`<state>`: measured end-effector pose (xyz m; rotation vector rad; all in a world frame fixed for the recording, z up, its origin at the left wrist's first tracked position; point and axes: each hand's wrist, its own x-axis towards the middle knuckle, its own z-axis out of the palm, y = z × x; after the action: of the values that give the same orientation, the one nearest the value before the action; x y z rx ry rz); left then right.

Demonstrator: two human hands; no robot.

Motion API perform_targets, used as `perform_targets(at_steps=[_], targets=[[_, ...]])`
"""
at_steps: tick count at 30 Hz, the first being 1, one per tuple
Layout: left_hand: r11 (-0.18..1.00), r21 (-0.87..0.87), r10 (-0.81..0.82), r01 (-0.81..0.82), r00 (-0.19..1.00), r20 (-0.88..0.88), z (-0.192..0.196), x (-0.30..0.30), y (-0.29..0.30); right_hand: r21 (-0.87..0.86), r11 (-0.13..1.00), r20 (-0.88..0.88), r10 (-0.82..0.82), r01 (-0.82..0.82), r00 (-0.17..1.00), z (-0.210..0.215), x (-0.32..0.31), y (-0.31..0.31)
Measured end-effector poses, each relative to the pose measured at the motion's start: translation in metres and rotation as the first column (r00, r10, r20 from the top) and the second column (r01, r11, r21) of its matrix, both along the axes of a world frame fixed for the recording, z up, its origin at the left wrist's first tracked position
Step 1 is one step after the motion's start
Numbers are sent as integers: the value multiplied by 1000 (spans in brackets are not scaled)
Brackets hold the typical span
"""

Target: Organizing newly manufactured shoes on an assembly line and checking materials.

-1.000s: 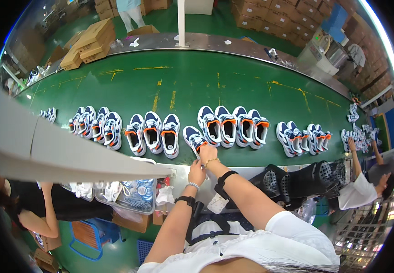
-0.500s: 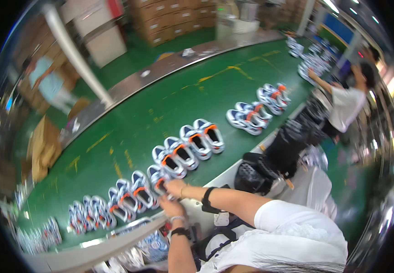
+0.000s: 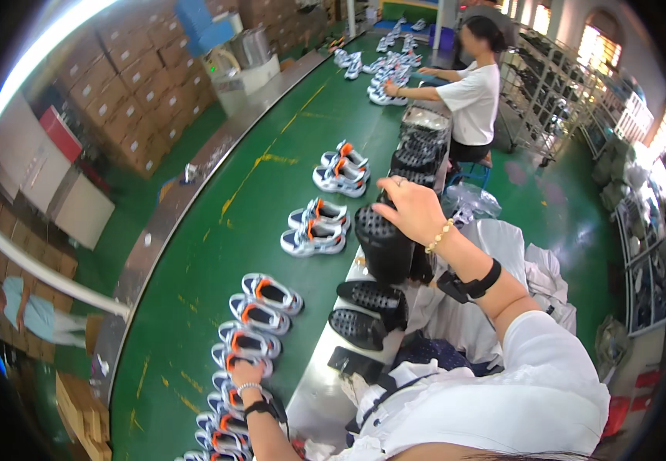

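Observation:
My left hand (image 3: 247, 373) is down among the row of sneakers, its fingers at the opening of one white and navy sneaker (image 3: 257, 363) with an orange lining. They look closed on its edge, though the fingertips are partly hidden. My right hand (image 3: 413, 209) reaches forward over a stack of black, shoe-shaped pieces with a knobby surface (image 3: 379, 230), thumb and fingers apart and nothing held. Two more black knobby pieces (image 3: 360, 326) lie on the pale ledge nearer me. Farther along the belt stand two small groups of sneakers, one group (image 3: 316, 230) nearer.
The green conveyor belt (image 3: 187, 292) curves away, bordered by a metal rim. At the far right a co-worker in a white shirt (image 3: 471, 100) handles more sneakers (image 3: 390, 77). Stacked cartons (image 3: 125, 92) stand beyond the belt; white sacks (image 3: 471, 269) lie beside the ledge.
Both hands were together at a sneaker in the row. My right hand has left it and moved forward to the black stack; my left stays at the row. The view has turned right.

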<state>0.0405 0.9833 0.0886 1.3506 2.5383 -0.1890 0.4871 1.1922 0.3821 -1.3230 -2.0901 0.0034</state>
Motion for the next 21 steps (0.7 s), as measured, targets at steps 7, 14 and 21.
perform_targets(at_steps=[7,14,21], targets=[[808,-494,571,-321,635,521,-12,28,49,-335,939,425,74,81,902,-18,66,28],[855,-278,497,-437,540,679,-96,-25,7,-345,939,425,166,-11,890,-6,51,20],[894,-64,326,-443,546,772,-161,43,0,-331,944,484,179,-11,856,-7,56,15]])
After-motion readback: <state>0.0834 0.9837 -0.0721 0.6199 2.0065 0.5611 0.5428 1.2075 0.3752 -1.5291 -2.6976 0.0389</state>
